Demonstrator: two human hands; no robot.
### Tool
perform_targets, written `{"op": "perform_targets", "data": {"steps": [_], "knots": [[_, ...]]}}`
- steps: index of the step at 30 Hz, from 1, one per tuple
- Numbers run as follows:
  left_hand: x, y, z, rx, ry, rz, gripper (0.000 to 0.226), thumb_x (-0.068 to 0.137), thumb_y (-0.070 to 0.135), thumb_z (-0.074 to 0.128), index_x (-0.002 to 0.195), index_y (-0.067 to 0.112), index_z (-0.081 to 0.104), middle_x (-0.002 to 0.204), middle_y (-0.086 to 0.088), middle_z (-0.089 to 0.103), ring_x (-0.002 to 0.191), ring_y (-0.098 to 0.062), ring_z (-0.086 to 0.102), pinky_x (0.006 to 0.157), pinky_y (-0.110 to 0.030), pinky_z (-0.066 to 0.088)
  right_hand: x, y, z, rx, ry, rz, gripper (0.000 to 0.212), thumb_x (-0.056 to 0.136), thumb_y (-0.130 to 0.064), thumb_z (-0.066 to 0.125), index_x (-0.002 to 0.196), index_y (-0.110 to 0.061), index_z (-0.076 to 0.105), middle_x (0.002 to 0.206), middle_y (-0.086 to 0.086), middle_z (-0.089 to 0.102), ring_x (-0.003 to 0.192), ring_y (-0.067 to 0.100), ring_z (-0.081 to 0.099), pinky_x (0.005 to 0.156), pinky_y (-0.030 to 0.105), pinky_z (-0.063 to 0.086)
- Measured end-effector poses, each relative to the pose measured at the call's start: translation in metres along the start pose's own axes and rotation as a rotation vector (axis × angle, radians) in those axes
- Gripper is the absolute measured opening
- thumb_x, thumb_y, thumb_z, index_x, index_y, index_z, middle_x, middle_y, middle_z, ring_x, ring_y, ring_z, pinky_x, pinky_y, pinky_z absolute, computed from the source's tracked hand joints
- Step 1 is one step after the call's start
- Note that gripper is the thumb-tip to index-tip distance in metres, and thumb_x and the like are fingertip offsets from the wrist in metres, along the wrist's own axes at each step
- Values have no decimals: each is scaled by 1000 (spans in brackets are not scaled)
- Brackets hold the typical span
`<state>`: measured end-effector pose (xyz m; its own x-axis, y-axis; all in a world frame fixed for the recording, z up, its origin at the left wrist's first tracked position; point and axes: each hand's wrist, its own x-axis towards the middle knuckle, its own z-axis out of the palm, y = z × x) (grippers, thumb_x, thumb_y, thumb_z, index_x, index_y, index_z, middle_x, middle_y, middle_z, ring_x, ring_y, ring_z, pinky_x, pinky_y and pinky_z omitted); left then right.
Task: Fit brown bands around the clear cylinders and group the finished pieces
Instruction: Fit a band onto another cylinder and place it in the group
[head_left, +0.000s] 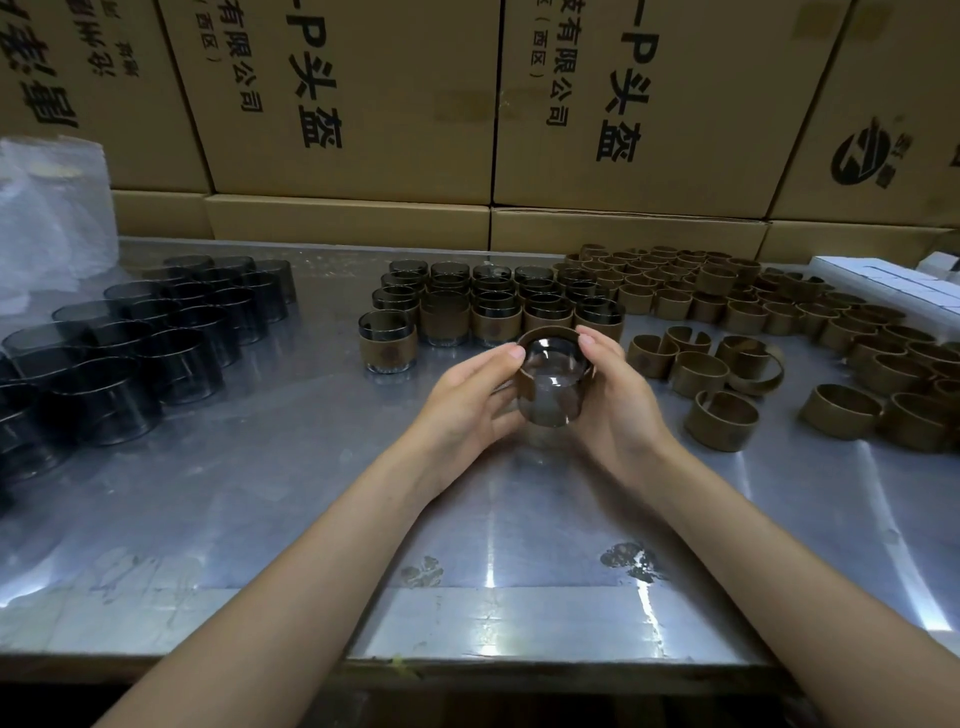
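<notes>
Finished pieces (493, 312) (banded) crowd behind both hands' grip.

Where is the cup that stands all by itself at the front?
In the head view, that banded cup stands on the metal table just left of centre, at the front left corner of the finished cups, left of the hands.

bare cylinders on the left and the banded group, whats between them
Head view: only bare metal table between the bare cylinders and the banded group.

A metal table (291, 499) bears bare cylinders (156, 332) left, banded cylinders (488, 301) centre, loose brown bands (769, 322) right.
</notes>
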<state>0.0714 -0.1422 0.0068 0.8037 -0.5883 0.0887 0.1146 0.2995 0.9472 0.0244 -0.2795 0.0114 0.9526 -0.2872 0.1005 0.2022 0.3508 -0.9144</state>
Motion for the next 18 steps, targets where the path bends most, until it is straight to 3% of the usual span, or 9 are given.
{"op": "perform_targets", "data": {"steps": [4,6,8,12,15,18], "knots": [[2,5,-9,-113,58,38,56,82,20,62,135,5,50,129,-10,62,121,-20,57,98,-31,47,-2,-10,-5,-138,-172,210,54,89,-44,49,130,-9,55,129,16,60,115,28,58,103,42,41],[2,8,-12,-142,31,21,50,78,23,64,126,7,57,123,-6,64,115,-18,59,98,-29,45,-3,-14,-9,-183,-218,295,63,78,-53,54,125,-11,57,121,10,67,109,21,64,93,32,48],[0,9,-12,-139,-20,-43,42,76,30,65,114,12,63,117,-4,66,110,-16,61,99,-29,44,-3,-16,-11,-165,-236,295,62,75,-53,56,122,-13,59,115,7,70,103,17,68,84,27,50],[-1,8,-12,-75,-75,-176,61,69,48,70,119,14,63,119,-3,68,110,-14,65,94,-27,47,-5,-17,-14,-77,-253,246,51,79,-46,58,118,-14,62,110,5,72,100,15,69,81,23,53],[-1,9,-13,-105,-72,-186,50,69,44,70,111,16,67,113,-4,70,107,-16,66,92,-27,48,-5,-18,-18,-44,-312,248,44,78,-44,62,112,-17,68,108,6,72,98,15,68,80,23,54],[-3,8,-13,-165,-164,-190,43,63,44,81,98,19,76,111,-5,70,107,-17,65,93,-27,48,-5,-18,-19,0,-382,254,44,65,-49,77,99,-22,77,104,4,73,95,14,68,83,23,55]]}}
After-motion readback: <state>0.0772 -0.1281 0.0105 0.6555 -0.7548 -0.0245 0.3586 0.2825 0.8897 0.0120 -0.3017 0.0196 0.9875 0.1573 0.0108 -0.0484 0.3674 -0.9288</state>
